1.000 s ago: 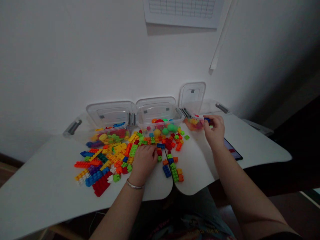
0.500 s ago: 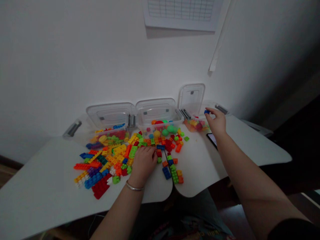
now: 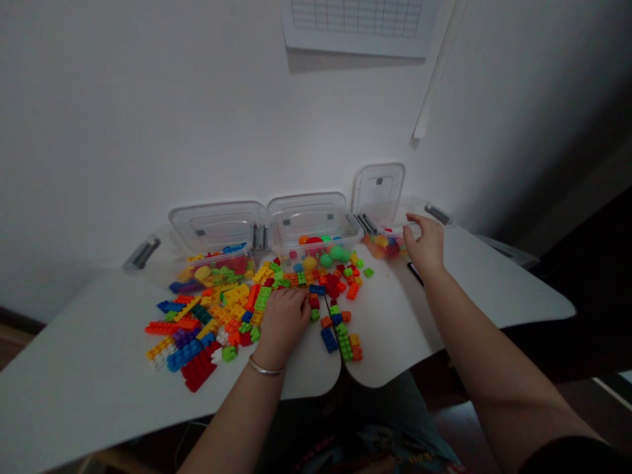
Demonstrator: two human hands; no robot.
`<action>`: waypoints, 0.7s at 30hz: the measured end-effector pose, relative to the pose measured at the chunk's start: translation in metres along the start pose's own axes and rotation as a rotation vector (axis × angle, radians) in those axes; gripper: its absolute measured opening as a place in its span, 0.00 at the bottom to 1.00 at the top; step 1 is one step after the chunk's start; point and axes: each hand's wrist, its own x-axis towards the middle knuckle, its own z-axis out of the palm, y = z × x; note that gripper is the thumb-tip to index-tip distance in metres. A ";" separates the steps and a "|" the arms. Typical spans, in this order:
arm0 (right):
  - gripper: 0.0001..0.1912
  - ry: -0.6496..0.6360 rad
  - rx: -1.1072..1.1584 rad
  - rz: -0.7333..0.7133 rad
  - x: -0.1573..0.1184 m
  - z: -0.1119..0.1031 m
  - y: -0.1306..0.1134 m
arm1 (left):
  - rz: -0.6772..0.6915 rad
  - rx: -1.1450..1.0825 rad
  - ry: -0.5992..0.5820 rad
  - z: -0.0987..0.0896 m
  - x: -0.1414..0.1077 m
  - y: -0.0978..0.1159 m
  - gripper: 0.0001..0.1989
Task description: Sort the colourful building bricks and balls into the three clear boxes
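Note:
My right hand [image 3: 425,242] is raised beside the right clear box [image 3: 382,245], its thumb and index finger apart with nothing between them. Small colored bricks, a blue one among them, show through that box's wall. My left hand [image 3: 286,322] rests on the table at the right side of the brick pile [image 3: 237,296]. Its fingertips are beside a dark blue brick [image 3: 317,289] and a red-orange brick [image 3: 314,301]; whether they grip anything is hidden. Near the table seam lie a blue brick [image 3: 328,340] and a green brick [image 3: 344,342].
The middle clear box [image 3: 316,230] holds round colored pieces, and the left clear box [image 3: 212,237] holds colorful shapes. A phone [image 3: 415,273] lies partly under my right wrist. A clear lid [image 3: 379,191] leans on the wall at the back.
The small blue brick is gone from my right fingers, which have opened, and blue now shows inside the right box. My right hand has shifted slightly left and down. My left hand stays put.

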 end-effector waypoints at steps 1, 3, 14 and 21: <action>0.16 0.006 0.014 -0.012 -0.007 -0.003 -0.006 | -0.002 -0.001 -0.001 0.000 0.000 0.000 0.13; 0.13 -0.039 0.057 -0.028 -0.025 -0.005 -0.018 | -0.002 0.001 -0.003 -0.001 0.000 0.001 0.13; 0.22 -0.580 -0.067 -0.134 -0.102 0.027 -0.040 | -0.015 0.022 -0.024 -0.004 -0.001 0.004 0.14; 0.17 -0.621 -0.122 -0.154 -0.101 0.024 -0.038 | -0.003 0.019 -0.014 -0.005 0.000 0.003 0.13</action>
